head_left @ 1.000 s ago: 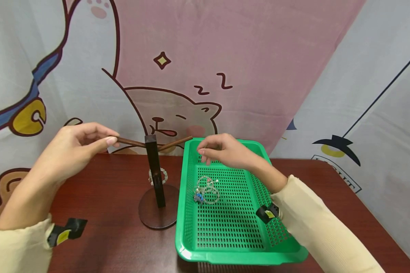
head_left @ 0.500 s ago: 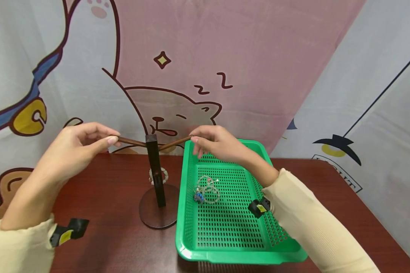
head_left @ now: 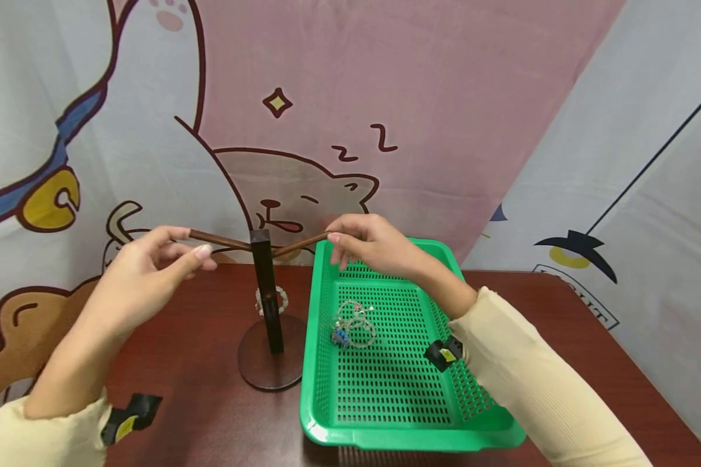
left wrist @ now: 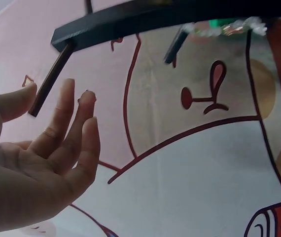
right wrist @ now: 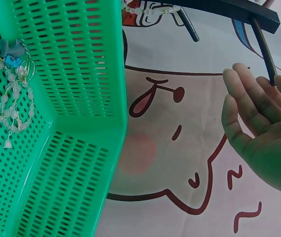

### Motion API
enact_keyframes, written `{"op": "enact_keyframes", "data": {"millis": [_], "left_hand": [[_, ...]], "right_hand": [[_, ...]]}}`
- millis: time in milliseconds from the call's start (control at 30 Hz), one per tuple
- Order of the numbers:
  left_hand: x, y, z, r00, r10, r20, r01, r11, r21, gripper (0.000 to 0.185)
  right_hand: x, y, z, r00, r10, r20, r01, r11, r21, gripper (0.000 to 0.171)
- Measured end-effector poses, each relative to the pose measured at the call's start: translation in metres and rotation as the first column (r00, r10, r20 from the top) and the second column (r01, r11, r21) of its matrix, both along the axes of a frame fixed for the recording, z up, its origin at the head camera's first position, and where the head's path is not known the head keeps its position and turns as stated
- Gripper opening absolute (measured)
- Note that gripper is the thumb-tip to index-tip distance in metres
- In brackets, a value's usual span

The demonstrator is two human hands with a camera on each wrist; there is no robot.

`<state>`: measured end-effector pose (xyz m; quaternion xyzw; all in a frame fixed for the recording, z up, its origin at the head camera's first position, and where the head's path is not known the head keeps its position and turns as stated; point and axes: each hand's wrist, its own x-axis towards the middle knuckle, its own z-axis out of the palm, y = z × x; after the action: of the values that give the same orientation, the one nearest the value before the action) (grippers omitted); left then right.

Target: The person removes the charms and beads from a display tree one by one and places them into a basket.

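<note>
On the bench [head_left: 198, 389], a dark wooden stand [head_left: 267, 295] is sitting on its round base just left of the green basket [head_left: 385, 389], w/ two thin pegs angling out from the top of the post. The left hand [head_left: 152, 269] is hovering at the left peg [head_left: 219, 240]; in the left wrist view its fingers [left wrist: 71, 133] are lying straight and spread, w/ the peg tip between thumb and fingers, gripping nothing. The right hand [head_left: 380, 246] is sitting at the tip of the right peg [head_left: 298, 244]; in the right wrist view the fingers [right wrist: 249, 98] are looking mostly straight beside the tip, but whether thumb and finger are pinching it I cannot tell. One bead bracelet [head_left: 271, 300] is hanging low on the post; a tangle of bracelets [head_left: 353, 324] is lying inside the basket, well apart from both hands.

Risks, as I'm judging them: the stand is looking tall for its base, so an uneven push on either peg is likely tipping it toward the basket. The pegs are thin, so bending pressure could be loosening or snapping one. The hanging bracelet could be slipping off if the post is jolted.
</note>
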<state>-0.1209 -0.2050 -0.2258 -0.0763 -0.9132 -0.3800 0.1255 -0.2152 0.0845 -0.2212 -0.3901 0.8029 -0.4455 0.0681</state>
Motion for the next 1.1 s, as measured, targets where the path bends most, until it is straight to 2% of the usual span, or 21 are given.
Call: {"op": "enact_keyframes", "data": {"millis": [300, 433, 567, 667, 833, 967, 1100], "left_hand": [[0.020, 0.029, -0.025, 0.996, -0.065, 0.064, 0.064, 0.998, 0.028, 0.034], [0.027, 0.045, -0.034, 0.997, -0.069, 0.040, 0.068, 0.997, 0.022, 0.031], [0.032, 0.061, -0.039, 0.999, -0.044, 0.021, 0.043, 0.999, 0.032, 0.027], [0.034, 0.071, -0.041, 1.000, -0.010, -0.018, 0.011, 0.999, 0.047, 0.024], [0.034, 0.079, -0.045, 0.989, 0.048, -0.141, -0.045, 0.999, 0.024, 0.015], [0.034, 0.080, -0.047, 0.978, 0.050, -0.204, -0.047, 0.999, 0.020, 0.009], [0.035, 0.078, -0.046, 0.974, 0.046, -0.223, -0.047, 0.999, 0.001, 0.008]], "right_hand": [[0.000, -0.001, 0.000, 1.000, -0.005, 0.002, 0.005, 1.000, 0.001, 0.018], [0.000, 0.000, 0.000, 1.000, -0.004, 0.006, 0.004, 1.000, 0.000, 0.018], [0.001, 0.000, 0.001, 1.000, -0.011, 0.003, 0.011, 1.000, 0.006, 0.018], [0.001, 0.000, 0.001, 1.000, -0.013, 0.000, 0.013, 1.000, 0.006, 0.018], [0.000, 0.000, 0.000, 1.000, -0.010, -0.004, 0.010, 1.000, 0.005, 0.018], [0.000, 0.001, 0.000, 1.000, -0.008, -0.004, 0.008, 1.000, 0.005, 0.018], [0.001, 0.003, 0.000, 1.000, -0.009, 0.010, 0.009, 1.000, 0.006, 0.018]]}}
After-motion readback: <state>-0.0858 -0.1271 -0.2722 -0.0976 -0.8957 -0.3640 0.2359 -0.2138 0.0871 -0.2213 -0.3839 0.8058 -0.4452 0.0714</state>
